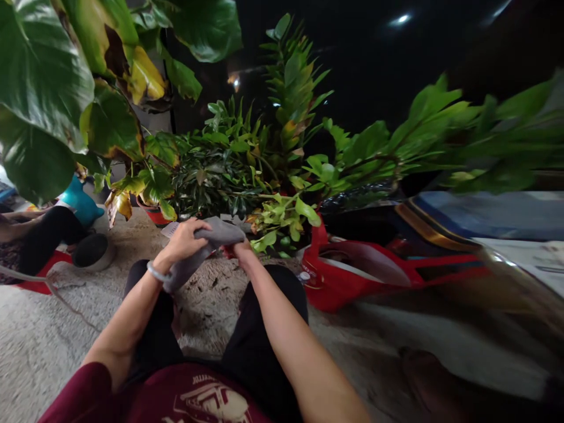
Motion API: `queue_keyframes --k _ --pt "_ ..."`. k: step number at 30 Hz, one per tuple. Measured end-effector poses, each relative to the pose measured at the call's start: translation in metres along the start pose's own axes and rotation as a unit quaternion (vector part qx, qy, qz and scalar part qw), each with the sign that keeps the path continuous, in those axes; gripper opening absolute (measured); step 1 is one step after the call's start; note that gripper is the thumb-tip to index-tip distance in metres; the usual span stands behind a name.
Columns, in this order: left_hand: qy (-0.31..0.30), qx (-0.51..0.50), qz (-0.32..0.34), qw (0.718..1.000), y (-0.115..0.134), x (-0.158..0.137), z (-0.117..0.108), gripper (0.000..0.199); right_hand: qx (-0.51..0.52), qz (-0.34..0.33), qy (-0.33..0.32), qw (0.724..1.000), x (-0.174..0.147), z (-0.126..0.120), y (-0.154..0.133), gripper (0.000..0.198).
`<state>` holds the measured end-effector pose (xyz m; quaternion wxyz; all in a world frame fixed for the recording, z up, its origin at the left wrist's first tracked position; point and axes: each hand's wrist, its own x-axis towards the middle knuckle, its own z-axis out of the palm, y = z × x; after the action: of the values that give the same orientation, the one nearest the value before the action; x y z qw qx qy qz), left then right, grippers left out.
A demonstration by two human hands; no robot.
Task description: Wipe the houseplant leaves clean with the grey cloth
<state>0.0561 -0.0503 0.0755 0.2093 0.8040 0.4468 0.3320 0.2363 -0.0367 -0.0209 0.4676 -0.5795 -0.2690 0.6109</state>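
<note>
A grey cloth (220, 232) is stretched between my two hands above my knees, with a loose part hanging down to the left. My left hand (187, 241), a pale bangle at its wrist, is closed on the cloth with the thumb and fingers bent over it. At the cloth's right end, my right hand (240, 249) grips the fabric; most of its fingers are hidden behind the cloth and wrist. Green plants (215, 164) stand just beyond my hands, and leafy stems (286, 220) hang close to the right one.
To the right stands an open red bag (328, 288), with blurred blue and white items (467, 217) behind it. A dark round pot (92, 251) and a turquoise object (81, 202) lie left, beside another person's leg (48, 235). Large leaves (39, 64) overhang the upper left.
</note>
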Motion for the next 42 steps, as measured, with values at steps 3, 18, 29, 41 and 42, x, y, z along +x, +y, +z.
queue_keyframes --k 3,18,29,41,42 --pt "0.060 -0.022 0.003 0.998 0.005 -0.017 -0.025 0.028 0.004 -0.004 -0.004 1.000 0.001 -0.004 -0.002 0.016" --pt "0.027 -0.050 -0.015 0.998 -0.011 -0.046 -0.025 0.025 0.021 -0.024 0.021 0.999 0.005 -0.004 -0.002 0.014" --pt "0.260 0.003 -0.127 0.957 -0.052 -0.008 -0.042 0.029 0.021 -0.045 -0.005 0.999 -0.006 0.002 -0.004 0.017" --pt "0.335 -0.032 -0.092 0.937 -0.010 -0.004 -0.072 0.019 0.043 -0.045 -0.014 0.998 -0.005 0.003 -0.008 0.012" --pt "0.349 -0.023 -0.076 0.934 -0.009 0.008 -0.073 0.018 0.043 -0.045 -0.016 0.998 -0.006 0.004 -0.008 0.014"
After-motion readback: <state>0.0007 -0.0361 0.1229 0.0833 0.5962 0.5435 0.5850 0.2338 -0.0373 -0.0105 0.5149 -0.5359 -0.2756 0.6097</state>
